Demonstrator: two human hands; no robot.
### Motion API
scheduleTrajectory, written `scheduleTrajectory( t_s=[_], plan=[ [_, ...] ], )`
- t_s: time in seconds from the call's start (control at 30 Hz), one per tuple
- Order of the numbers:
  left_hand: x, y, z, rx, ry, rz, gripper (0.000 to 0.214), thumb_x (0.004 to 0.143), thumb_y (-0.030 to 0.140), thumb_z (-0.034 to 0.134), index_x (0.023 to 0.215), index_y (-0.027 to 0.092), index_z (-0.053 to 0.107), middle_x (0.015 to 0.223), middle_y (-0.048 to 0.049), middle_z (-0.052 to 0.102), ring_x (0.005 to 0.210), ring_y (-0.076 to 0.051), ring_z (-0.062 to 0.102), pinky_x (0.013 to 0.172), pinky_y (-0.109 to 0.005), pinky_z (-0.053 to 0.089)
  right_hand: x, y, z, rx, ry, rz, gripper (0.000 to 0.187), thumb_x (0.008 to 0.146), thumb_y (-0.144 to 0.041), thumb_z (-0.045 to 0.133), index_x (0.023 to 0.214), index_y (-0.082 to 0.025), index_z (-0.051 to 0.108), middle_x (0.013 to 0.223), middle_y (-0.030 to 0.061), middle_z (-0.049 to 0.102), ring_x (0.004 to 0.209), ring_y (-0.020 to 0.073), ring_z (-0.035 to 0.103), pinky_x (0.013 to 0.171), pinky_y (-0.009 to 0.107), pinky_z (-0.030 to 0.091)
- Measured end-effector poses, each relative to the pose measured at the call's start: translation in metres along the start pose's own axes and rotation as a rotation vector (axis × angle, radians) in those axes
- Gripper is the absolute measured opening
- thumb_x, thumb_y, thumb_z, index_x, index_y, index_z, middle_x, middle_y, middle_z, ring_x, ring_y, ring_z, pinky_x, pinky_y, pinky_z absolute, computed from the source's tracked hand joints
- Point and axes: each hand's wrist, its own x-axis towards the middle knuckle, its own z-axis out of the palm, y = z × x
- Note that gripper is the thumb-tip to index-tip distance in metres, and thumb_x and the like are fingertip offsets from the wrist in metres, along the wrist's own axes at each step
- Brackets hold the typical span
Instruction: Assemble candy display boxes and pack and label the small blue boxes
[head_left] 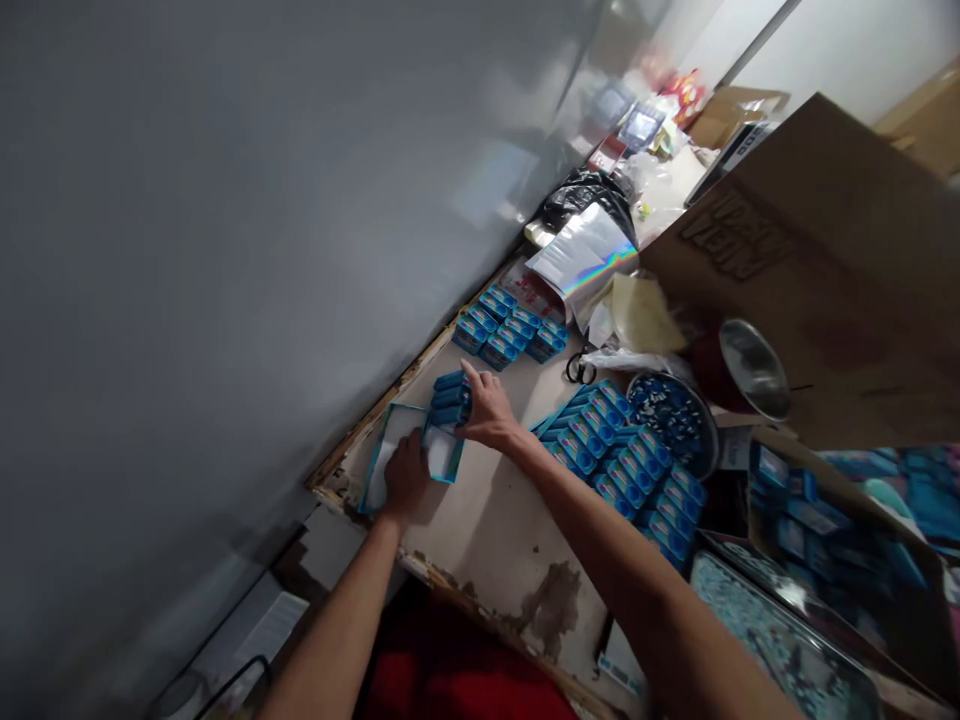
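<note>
An open shallow cardboard box with blue edges and a white inside [444, 452] lies near the table's left corner. My left hand [407, 472] reaches over it, fingers closed at its middle edge and partly in shadow. Just above the box's far side, my right hand [489, 408] grips a small stack of blue packets [448, 398] between thumb and fingers. Beyond it stands a group of similar small blue boxes [501, 340]. To the right, a larger block of blue boxes [600, 440] is set in rows, partly behind my right forearm.
Black scissors [580, 368] lie past the small group. A round bowl of small blue-and-white pieces [675, 415] and a metal bowl [752, 368] stand right. A large carton [817, 270], a tray of pale pieces [780, 640] and a grey wall [225, 250] bound the table.
</note>
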Motion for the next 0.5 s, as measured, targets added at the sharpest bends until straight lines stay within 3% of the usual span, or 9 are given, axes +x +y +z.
scheduleTrajectory(
  t_s=[0.13,0.3,0.4,0.5],
  plan=[
    [0.001,0.0,0.004,-0.05,-0.04,-0.042,0.055,0.101,0.023,0.036,0.156,0.022,0.032,0.123,-0.0137,0.064,0.092,-0.024,0.067,0.072,-0.031,0.048,0.01,-0.01,0.023,-0.113,-0.055,0.049,0.119,0.058,-0.035,0.08,0.16,-0.018,0.021,0.132,0.0136,0.05,0.114,0.0314,0.047,0.097,0.04,0.044],
    [0.003,0.003,0.008,-0.002,-0.059,-0.035,0.062,0.1,0.018,0.033,0.161,0.019,0.023,0.123,-0.0155,0.064,0.085,-0.023,0.067,0.068,-0.032,0.049,0.016,-0.015,0.02,-0.225,-0.081,0.133,0.111,0.063,-0.035,0.077,0.159,-0.023,0.024,0.132,0.0135,0.051,0.114,0.0326,0.048,0.095,0.041,0.044],
    [0.002,0.004,0.008,0.011,-0.066,-0.045,0.063,0.1,0.017,0.033,0.162,0.02,0.021,0.119,-0.0137,0.065,0.084,-0.022,0.067,0.065,-0.031,0.049,0.02,-0.021,0.027,-0.25,-0.086,0.131,0.111,0.064,-0.035,0.077,0.16,-0.024,0.023,0.134,0.014,0.051,0.117,0.0328,0.048,0.099,0.042,0.042],
    [0.001,0.005,0.007,0.0,-0.056,-0.048,0.062,0.1,0.017,0.032,0.161,0.022,0.021,0.119,-0.0123,0.065,0.086,-0.022,0.067,0.064,-0.03,0.047,0.025,-0.029,0.045,-0.272,-0.065,0.11,0.112,0.068,-0.034,0.076,0.162,-0.024,0.017,0.147,0.0164,0.044,0.132,0.0354,0.041,0.111,0.047,0.033]
  ],
)
